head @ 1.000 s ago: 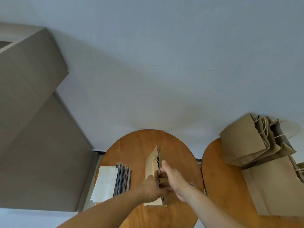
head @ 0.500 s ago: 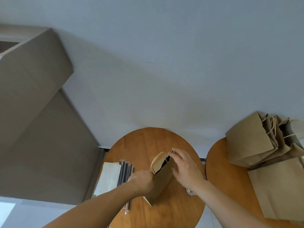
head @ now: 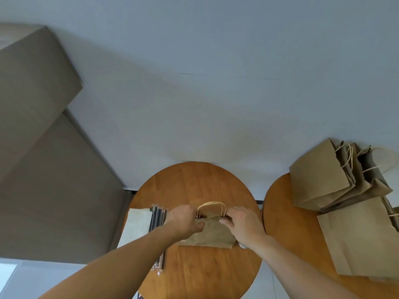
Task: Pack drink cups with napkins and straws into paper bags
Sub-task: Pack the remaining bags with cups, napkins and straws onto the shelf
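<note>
Head: brown paper bag point(head: 212, 234), pale cord handles point(head: 211, 204)

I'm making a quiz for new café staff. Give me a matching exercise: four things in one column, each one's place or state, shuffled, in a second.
Things:
1. paper bag
2. napkins
3. straws
4. spare bags

Places or states:
A. piled on the right table
B. white stack at the left edge of the middle table
C. gripped at its top by the left hand and right hand
D. dark, lying beside the napkins

Pairs: 1-C, 2-B, 3-D, 4-A
</note>
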`<state>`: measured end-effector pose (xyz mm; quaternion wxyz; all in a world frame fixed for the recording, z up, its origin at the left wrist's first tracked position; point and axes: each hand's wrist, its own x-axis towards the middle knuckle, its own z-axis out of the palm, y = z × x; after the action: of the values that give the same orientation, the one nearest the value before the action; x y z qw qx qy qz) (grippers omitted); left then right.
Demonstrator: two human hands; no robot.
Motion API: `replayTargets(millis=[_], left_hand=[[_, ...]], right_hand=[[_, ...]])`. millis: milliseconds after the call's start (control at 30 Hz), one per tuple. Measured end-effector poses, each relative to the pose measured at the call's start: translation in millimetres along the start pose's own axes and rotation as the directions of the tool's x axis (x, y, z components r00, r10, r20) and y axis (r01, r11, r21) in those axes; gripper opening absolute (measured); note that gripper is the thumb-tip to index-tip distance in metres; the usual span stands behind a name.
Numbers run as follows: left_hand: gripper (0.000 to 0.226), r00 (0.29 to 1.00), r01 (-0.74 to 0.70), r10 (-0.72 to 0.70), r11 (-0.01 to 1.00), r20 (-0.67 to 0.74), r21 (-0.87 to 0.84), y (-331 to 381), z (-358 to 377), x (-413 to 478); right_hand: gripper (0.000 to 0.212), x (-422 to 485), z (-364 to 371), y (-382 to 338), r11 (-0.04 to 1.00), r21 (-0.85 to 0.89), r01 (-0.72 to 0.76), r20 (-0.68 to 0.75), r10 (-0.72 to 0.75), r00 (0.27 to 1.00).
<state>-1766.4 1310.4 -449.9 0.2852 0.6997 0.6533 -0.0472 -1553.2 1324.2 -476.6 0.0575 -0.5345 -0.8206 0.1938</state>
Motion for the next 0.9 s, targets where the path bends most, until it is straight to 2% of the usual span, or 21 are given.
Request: replayTargets(millis=[67, 167, 300, 400, 467, 567, 700, 800, 900], left_hand=[[0.026, 0.999, 0.042, -0.042, 0.999, -0.022, -0.027, 1.1, 9.6, 4.4], [0.04, 0.996, 0.024, -0.027, 0.999, -0.083, -0.044, -5.3, 20.2, 7.0], [0.047, 0.994, 0.031, -0.038, 0.997, -0.105, -0.074, -13.5, 17.6, 11.1], [0.046, 0.996, 0.041, -0.048, 0.995, -0.078, -0.093, -16.6, 15.5, 17.6], [0.045, 0.996, 0.049, -0.055, 0.994, -0.068, -0.094, -16.2, 15.9, 20.4], [0.045, 0.995, 0.06, -0.068, 0.993, -0.074, -0.104, -14.2, 20.8, 23.2], [0.047, 0.995, 0.045, -0.054, 0.992, -0.078, -0.12, -10.8, 26.2, 24.4], [0.053, 0.987, 0.034, -0.062, 0.981, -0.146, -0.189, -10.1, 26.2, 24.9], [0.048, 0.982, 0.01, -0.053, 0.972, -0.18, -0.233, -11.3, 29.6, 23.5]], right_hand=[[0.026, -0.5, 0.7, 0.0, 1.0, 0.024, -0.001, 0.013, 0.001, 1.0], [0.023, -2.3, 2.1, 1.8, 0.997, 0.068, -0.033, 0.032, 0.03, 0.999], [0.017, -2.4, -4.6, 10.8, 0.963, 0.267, -0.046, 0.02, 0.042, 0.999], [0.016, -5.2, -12.7, 38.3, 0.922, 0.364, -0.13, -0.16, 0.2, 0.967], [0.018, -9.6, -10.4, 65.8, 0.915, 0.309, -0.26, -0.178, 0.324, 0.929], [0.021, -16.5, 12.8, 99.6, 0.898, 0.184, -0.4, 0.01, 0.406, 0.914], [0.021, -21.9, 57.1, 118.1, 0.887, 0.082, -0.454, 0.25, 0.423, 0.871], [0.02, -22.5, 82.6, 123.2, 0.888, 0.0, -0.46, 0.32, 0.435, 0.842], [0.023, -19.4, 99.3, 127.3, 0.886, -0.057, -0.461, 0.363, 0.448, 0.817]])
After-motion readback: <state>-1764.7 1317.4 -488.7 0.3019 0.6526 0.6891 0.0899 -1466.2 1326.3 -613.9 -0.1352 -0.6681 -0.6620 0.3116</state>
